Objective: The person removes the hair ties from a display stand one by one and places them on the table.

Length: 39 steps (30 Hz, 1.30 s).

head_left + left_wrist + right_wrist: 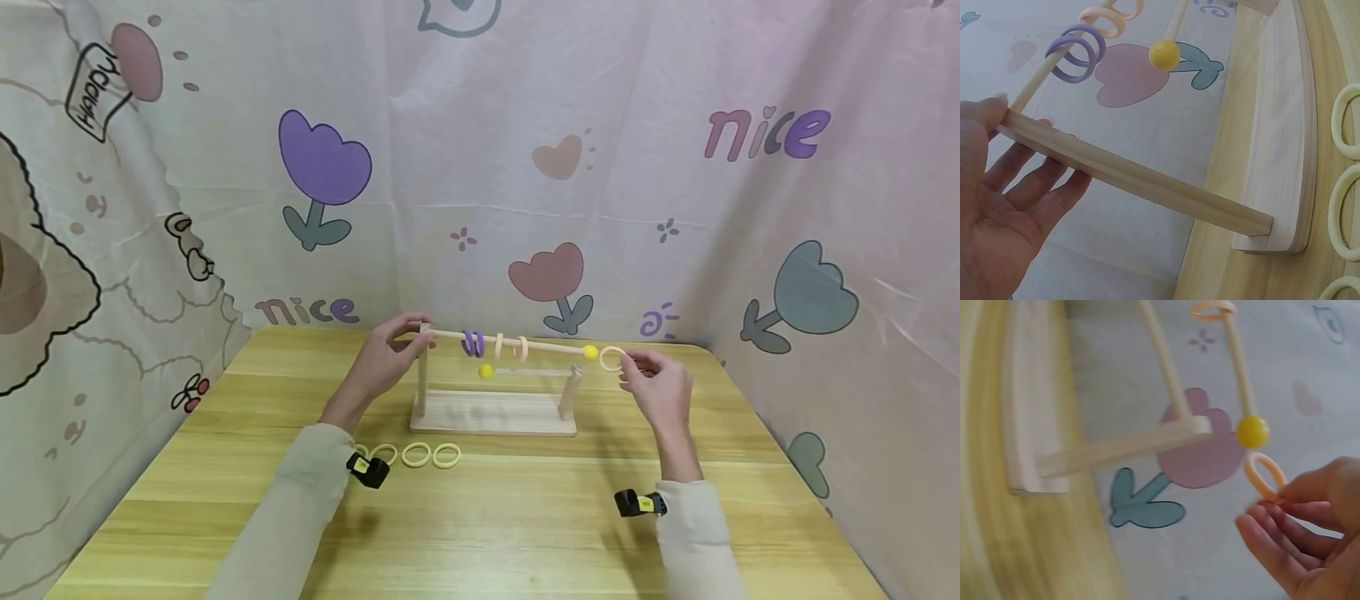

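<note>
A wooden stand (491,423) rises from the table with a post at each end. My left hand (384,357) grips the top of its left post (1129,172), thumb over the end and fingers beneath. From that post runs the upper rod (558,346), tipped with a yellow ball (591,353). Two purple rings (480,344) and two peach rings (498,347) hang on this rod. Just beyond the ball, my right hand (663,390) pinches another peach ring (1259,483) between thumb and fingertips. That ring appears apart from the rod in the right wrist view.
Several pale yellow rings (446,467) lie in a row on the wooden table (525,517), before the stand and by the left wrist. A lower rod (532,372) with a yellow ball (486,372) extends from the right post (570,396). Behind hangs a patterned cloth (465,167).
</note>
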Each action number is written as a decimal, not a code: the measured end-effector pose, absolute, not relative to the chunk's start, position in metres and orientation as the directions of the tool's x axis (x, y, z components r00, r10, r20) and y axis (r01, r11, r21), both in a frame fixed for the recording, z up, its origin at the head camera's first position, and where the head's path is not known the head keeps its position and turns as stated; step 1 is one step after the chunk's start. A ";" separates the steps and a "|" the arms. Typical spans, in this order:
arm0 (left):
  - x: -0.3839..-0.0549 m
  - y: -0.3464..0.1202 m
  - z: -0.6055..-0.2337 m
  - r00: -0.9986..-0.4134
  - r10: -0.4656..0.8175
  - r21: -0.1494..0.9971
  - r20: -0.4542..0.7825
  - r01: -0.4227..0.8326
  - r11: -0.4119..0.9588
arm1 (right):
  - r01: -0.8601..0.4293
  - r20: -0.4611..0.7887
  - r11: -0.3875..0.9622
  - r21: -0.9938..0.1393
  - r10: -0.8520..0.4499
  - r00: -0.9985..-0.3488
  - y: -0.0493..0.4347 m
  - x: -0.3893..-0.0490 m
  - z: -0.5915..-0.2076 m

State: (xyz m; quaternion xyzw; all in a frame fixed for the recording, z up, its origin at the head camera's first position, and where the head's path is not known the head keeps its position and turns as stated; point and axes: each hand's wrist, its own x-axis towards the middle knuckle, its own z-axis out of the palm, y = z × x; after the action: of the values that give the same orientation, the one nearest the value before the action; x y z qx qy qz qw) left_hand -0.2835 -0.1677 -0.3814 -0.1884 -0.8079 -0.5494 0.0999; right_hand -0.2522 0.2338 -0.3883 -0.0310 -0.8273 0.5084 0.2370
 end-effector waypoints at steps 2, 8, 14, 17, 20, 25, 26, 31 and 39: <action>-0.283 -0.168 -0.381 -0.909 0.195 0.850 0.368 0.414 0.325 | -0.168 0.318 0.473 -0.865 0.258 -0.912 0.238 -0.248 -0.382; -0.284 -0.168 -0.381 -0.909 0.197 0.850 0.368 0.415 0.325 | -0.140 0.226 0.478 -0.867 0.127 -0.966 0.245 -0.240 -0.371; -0.284 -0.168 -0.381 -0.911 0.198 0.853 0.361 0.409 0.324 | -0.149 0.171 0.493 -0.857 0.001 -0.985 0.246 -0.240 -0.368; -0.284 -0.168 -0.381 -0.911 0.199 0.854 0.361 0.408 0.322 | -0.145 0.145 0.493 -0.858 -0.038 -0.989 0.245 -0.241 -0.367; -0.284 -0.168 -0.381 -0.910 0.200 0.852 0.364 0.412 0.323 | -0.132 0.111 0.492 -0.860 -0.072 -0.991 0.242 -0.242 -0.367; -0.285 -0.168 -0.381 -0.909 0.202 0.851 0.364 0.413 0.325 | -0.122 0.061 0.512 -0.850 -0.134 -0.989 0.237 -0.244 -0.368; -0.285 -0.168 -0.381 -0.909 0.203 0.851 0.363 0.413 0.325 | -0.120 0.051 0.517 -0.847 -0.146 -0.988 0.236 -0.245 -0.369; -0.286 -0.168 -0.382 -0.911 0.204 0.853 0.359 0.409 0.325 | -0.129 0.017 0.547 -0.827 -0.206 -0.978 0.230 -0.248 -0.372; -0.284 -0.169 -0.382 -0.911 0.201 0.851 0.359 0.408 0.331 | -0.150 -0.019 0.563 -0.813 -0.284 -0.959 0.220 -0.254 -0.375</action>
State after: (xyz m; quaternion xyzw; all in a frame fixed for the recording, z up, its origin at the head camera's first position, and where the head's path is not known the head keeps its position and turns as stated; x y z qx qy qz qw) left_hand -0.2844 -0.1685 -0.3815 -0.1880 -0.8104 -0.5468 0.0945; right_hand -0.2545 0.2199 -0.3752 0.1232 -0.8809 0.4509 -0.0740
